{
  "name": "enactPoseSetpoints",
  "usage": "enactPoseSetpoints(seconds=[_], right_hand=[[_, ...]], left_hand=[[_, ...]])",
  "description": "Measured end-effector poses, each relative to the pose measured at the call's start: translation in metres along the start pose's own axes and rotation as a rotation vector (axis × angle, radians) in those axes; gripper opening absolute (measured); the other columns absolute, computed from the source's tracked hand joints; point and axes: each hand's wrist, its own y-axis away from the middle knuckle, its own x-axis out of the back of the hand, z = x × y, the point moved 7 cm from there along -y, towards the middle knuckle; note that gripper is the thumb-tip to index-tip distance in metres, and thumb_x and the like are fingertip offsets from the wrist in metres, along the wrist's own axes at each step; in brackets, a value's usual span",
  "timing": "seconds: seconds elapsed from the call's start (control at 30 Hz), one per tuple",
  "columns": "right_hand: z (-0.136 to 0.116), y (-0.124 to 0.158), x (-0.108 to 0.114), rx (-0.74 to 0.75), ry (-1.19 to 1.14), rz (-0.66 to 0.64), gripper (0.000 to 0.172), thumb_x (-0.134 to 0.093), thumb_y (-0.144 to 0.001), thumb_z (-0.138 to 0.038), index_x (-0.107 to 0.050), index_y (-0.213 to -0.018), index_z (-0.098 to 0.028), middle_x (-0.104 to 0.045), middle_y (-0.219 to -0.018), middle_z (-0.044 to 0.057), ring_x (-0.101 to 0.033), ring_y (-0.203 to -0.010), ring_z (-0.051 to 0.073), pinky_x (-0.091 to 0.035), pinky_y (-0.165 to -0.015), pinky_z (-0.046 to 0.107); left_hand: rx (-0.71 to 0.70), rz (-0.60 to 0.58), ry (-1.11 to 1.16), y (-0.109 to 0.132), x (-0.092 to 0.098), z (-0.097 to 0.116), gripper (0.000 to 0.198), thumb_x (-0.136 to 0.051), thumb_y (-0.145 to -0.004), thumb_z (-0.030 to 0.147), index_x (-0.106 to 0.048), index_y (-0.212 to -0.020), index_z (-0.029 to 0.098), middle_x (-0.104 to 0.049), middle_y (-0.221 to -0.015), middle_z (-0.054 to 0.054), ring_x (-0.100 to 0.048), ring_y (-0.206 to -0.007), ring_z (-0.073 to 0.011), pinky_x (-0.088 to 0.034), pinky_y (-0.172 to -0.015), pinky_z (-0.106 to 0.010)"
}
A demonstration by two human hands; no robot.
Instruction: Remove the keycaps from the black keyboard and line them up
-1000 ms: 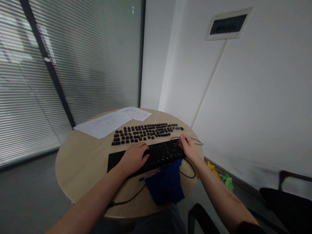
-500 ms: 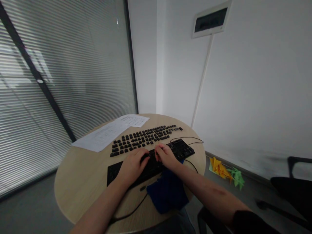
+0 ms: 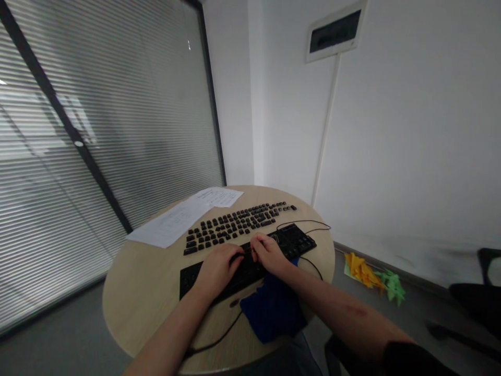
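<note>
A black keyboard (image 3: 230, 284) with many keys off lies slantwise on the round table, and both my hands are over its middle. My left hand (image 3: 219, 266) rests on it with fingers curled together; what they pinch, if anything, is too small to make out. Close beside it, my right hand (image 3: 268, 251) has its fingertips drawn together above the key bed, their contents also hidden. Behind the keyboard, loose black keycaps (image 3: 235, 224) are laid out in slanting rows. A dark blue cloth (image 3: 274, 310) lies under my right wrist at the near edge.
White printed sheets (image 3: 172, 222) lie at the table's (image 3: 133, 292) far left. Thin black cables (image 3: 219, 339) run in front of and behind the keyboard. Yellow and green folded papers (image 3: 362, 271) are on the floor, right. A black chair (image 3: 475, 303) stands beyond; blinds and a wall enclose the table.
The view has shifted slightly, so the table and hands appear a little further right. My hands stay at the middle of the keyboard, with only small finger movement.
</note>
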Motion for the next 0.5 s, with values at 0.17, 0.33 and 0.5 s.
enactPoseSetpoints(seconds=[0.17, 0.33, 0.5], right_hand=[[-0.005, 0.001, -0.001, 0.042, 0.076, -0.013, 0.030, -0.045, -0.098, -0.037, -0.052, -0.073, -0.022, -0.051, -0.053, -0.006, -0.050, -0.052, 0.012, -0.041, -0.060, 0.025], [-0.006, 0.002, 0.005, 0.064, 0.127, 0.053, 0.032, -0.043, -0.099, -0.040, -0.054, -0.075, -0.022, -0.050, -0.054, -0.005, -0.049, -0.052, 0.013, -0.038, -0.055, 0.025], [-0.019, 0.008, 0.011, 0.174, 0.306, 0.114, 0.035, -0.041, -0.101, -0.039, -0.057, -0.074, -0.022, -0.053, -0.060, -0.002, -0.052, -0.059, 0.015, -0.038, -0.061, 0.027]], left_hand=[[0.021, -0.011, 0.040, 0.000, -0.003, -0.006, 0.011, -0.066, -0.086, 0.015, -0.070, -0.093, 0.022, -0.074, -0.094, -0.003, -0.069, -0.090, -0.0215, -0.054, -0.085, -0.037], [0.036, 0.030, 0.084, 0.000, 0.002, -0.004, 0.011, -0.065, -0.086, 0.016, -0.069, -0.095, 0.021, -0.075, -0.095, -0.003, -0.069, -0.090, -0.0208, -0.054, -0.086, -0.037], [0.039, 0.061, 0.103, 0.000, 0.008, 0.003, 0.011, -0.063, -0.087, 0.016, -0.068, -0.095, 0.021, -0.073, -0.093, -0.003, -0.067, -0.085, -0.0202, -0.055, -0.083, -0.037]])
